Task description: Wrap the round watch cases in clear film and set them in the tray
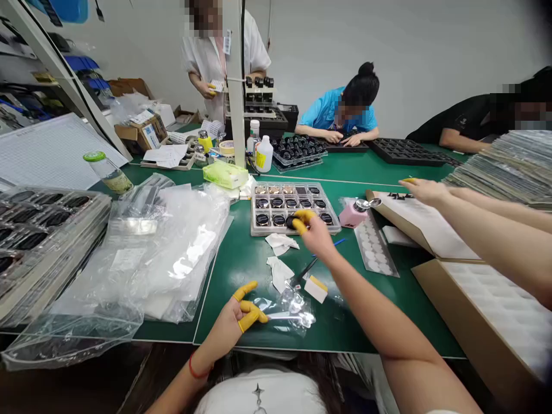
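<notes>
My left hand [233, 317], with yellow finger cots, is near the front table edge. Its thumb and a finger are closed on a slim silver tool [284, 316], whose kind I cannot make out, over crumpled clear film [302, 323]. My right hand [317, 234], also in yellow finger cots, reaches to the front row of a clear compartment tray [259, 230]. Between its fingertips is a round black piece [291, 222]; whether it still touches the tray is hidden. Several round black pieces with shiny rims sit in the other compartments.
Clear plastic bags [185, 253] and stacked trays [52, 230] lie left. Right are a pink pump bottle [352, 215], a sticker sheet [376, 247] and a foam-lined carton [452, 322]. Another person's arms [487, 224] reach over it. White tissues [280, 273] lie ahead; co-workers are behind.
</notes>
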Action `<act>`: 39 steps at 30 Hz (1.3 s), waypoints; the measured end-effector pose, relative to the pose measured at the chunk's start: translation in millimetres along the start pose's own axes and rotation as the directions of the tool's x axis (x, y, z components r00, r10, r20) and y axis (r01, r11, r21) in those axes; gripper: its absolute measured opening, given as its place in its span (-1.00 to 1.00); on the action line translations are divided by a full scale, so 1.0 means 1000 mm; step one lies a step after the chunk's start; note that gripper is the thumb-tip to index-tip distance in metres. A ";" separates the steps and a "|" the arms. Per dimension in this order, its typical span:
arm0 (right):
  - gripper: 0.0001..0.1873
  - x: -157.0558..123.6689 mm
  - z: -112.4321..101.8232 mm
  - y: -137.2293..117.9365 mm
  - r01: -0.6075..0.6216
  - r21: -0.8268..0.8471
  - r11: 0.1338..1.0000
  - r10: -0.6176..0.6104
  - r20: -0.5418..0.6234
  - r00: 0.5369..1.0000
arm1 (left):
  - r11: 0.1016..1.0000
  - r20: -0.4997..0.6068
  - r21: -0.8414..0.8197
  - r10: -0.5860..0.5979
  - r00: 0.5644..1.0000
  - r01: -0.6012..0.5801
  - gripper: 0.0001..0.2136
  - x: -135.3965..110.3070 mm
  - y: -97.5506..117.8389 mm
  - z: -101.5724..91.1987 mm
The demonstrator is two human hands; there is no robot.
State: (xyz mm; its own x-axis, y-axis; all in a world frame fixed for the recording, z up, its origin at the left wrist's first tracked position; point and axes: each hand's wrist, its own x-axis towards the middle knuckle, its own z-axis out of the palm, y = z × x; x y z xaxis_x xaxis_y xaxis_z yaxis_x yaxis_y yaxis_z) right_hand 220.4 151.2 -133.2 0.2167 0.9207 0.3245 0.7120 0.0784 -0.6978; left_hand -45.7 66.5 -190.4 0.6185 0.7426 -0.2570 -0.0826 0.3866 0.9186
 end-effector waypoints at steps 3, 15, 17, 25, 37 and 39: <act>-0.66 0.091 -0.023 0.039 -0.236 -0.272 0.933 0.195 -0.170 0.966 | 1.000 0.007 -0.025 -0.009 1.000 0.009 -0.44 0.003 -0.001 0.000; -0.71 0.189 0.018 0.089 -0.188 -0.504 0.843 0.209 -0.015 0.978 | 0.982 0.040 -0.191 -0.004 0.999 0.011 -0.53 0.007 -0.016 -0.008; -0.73 0.192 0.028 0.085 -0.159 -0.518 0.840 0.212 0.045 0.976 | 0.983 0.050 -0.182 -0.014 0.999 0.023 -0.53 0.007 -0.015 -0.007; -0.78 0.155 0.031 0.031 -0.111 -0.473 0.874 0.142 0.031 0.989 | 0.994 0.028 -0.111 -0.009 1.000 0.012 -0.53 0.004 -0.008 -0.005; -0.65 -0.113 0.040 -0.052 0.256 0.335 0.907 -0.403 0.507 0.762 | 0.992 0.076 -0.107 0.069 0.995 -0.061 -0.42 0.008 -0.001 0.006; -0.69 -0.119 0.036 -0.049 0.176 0.370 0.912 -0.355 0.499 0.790 | 0.994 0.047 -0.074 0.082 0.995 -0.079 -0.46 0.008 -0.007 0.008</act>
State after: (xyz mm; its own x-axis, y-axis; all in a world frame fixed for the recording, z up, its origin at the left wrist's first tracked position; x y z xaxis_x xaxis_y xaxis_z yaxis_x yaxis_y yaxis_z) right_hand 136.2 51.4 -160.6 -0.4153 0.8906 0.1855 0.4408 0.3754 -0.8154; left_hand -33.6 65.4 -196.7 0.6458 0.7452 -0.1661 -0.1882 0.3662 0.9113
